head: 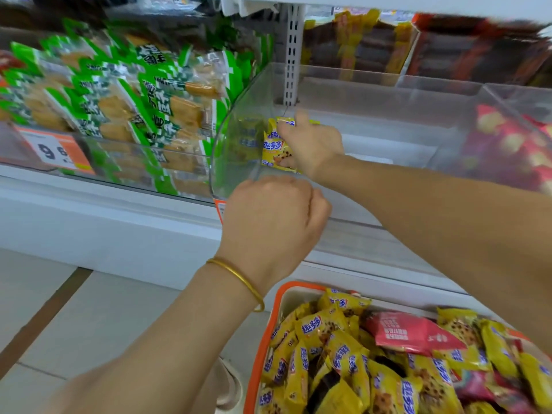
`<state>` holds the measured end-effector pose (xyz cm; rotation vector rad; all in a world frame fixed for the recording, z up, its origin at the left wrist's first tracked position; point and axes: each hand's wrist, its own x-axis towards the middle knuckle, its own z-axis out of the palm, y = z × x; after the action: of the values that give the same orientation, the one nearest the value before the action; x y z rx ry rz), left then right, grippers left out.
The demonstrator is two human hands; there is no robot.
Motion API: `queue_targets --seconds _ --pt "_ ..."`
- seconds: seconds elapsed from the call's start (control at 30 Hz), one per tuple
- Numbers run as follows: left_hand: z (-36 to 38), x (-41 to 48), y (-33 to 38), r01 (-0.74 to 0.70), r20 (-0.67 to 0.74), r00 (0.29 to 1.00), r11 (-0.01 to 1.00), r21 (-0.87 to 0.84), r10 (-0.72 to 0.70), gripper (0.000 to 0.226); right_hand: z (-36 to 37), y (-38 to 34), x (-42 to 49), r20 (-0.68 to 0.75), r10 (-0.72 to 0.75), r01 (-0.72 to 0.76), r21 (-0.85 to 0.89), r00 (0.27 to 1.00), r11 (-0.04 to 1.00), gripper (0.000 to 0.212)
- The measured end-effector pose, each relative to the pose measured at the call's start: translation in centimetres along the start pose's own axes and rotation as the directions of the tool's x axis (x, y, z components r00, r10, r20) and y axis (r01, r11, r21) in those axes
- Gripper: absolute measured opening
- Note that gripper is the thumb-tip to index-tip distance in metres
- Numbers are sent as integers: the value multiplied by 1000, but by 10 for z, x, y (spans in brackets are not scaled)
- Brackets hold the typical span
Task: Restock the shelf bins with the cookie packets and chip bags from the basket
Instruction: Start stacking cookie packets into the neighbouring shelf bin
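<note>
My right hand (310, 146) reaches into the clear plastic shelf bin (239, 115) and grips a few yellow cookie packets (273, 146) against the bin's left wall. My left hand (273, 216), with a gold bangle on its wrist, hovers in front of the bin's front edge with fingers curled; nothing shows in it. At the lower right, the orange-rimmed basket (276, 297) holds several yellow cookie packets (343, 354) and a red chip bag (409, 333).
The bin on the left is full of green-and-white snack packets (125, 94), with an orange price tag (56, 150) on its front. Red snack bags (507, 147) fill the bin on the right. Brown and yellow packets (367, 43) sit on the shelf behind. Tiled floor lies below.
</note>
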<state>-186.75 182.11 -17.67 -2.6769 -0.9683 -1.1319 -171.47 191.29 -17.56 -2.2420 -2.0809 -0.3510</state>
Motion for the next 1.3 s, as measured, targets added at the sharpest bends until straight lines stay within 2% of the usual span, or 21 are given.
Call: queue_targets --seconds 0.13,0.4,0.47,0.53,0.6,0.63,0.7,0.77,0.8,0.87,0.93,1.03,1.1,1.2,1.3 --pt "1 -1 0 -11 -41 999 1000 11 12 29 -1 3 0 5 -21 21 -96 1000 995 52" --pt "2 -1 -1 -28 -85 996 999 39 31 28 -25 1 -10 3 15 -15 -104 1000 994 65" --pt "-2 0 0 -49 -48 998 998 29 50 29 -48 -4 -25 -48 52 -55 -67 997 996 55" --pt "-8 -2 5 -88 -47 995 995 37 89 33 -73 -4 -57 -162 104 -100 34 981 994 40" --pt "-16 -10 16 -149 -84 985 989 1 149 37 -93 2 -108 -258 121 -83 152 958 985 26" --pt "-19 -16 24 -179 -93 980 983 -38 175 38 -100 5 -139 -257 116 -60 214 960 975 19" --pt "-21 -30 39 -191 -60 981 976 -104 185 39 -103 14 -197 -148 86 -33 329 985 944 5" --pt "-17 -43 51 -168 37 984 976 -139 175 40 -82 24 -237 58 54 -72 361 997 930 7" --pt "-13 -48 55 -164 94 979 973 -164 180 39 -66 28 -250 196 41 -104 322 980 941 10" --pt "-3 -57 62 -163 199 958 965 -208 205 38 -27 30 -267 481 58 -161 177 875 971 26" --pt "9 -63 67 -161 290 930 961 -224 224 41 14 29 -280 637 67 -162 93 768 982 39" --pt "26 -69 71 -176 373 893 959 -223 251 44 54 30 -292 742 45 -171 95 669 981 45" --pt "34 -71 72 -202 414 863 949 -242 289 47 62 34 -295 750 21 -213 161 661 964 43" --pt "42 -73 75 -192 542 775 938 -288 325 52 50 43 -294 692 1 -298 310 722 903 43" --pt "50 -74 76 -112 685 642 926 -360 344 48 26 54 -291 598 10 -290 374 801 881 35"
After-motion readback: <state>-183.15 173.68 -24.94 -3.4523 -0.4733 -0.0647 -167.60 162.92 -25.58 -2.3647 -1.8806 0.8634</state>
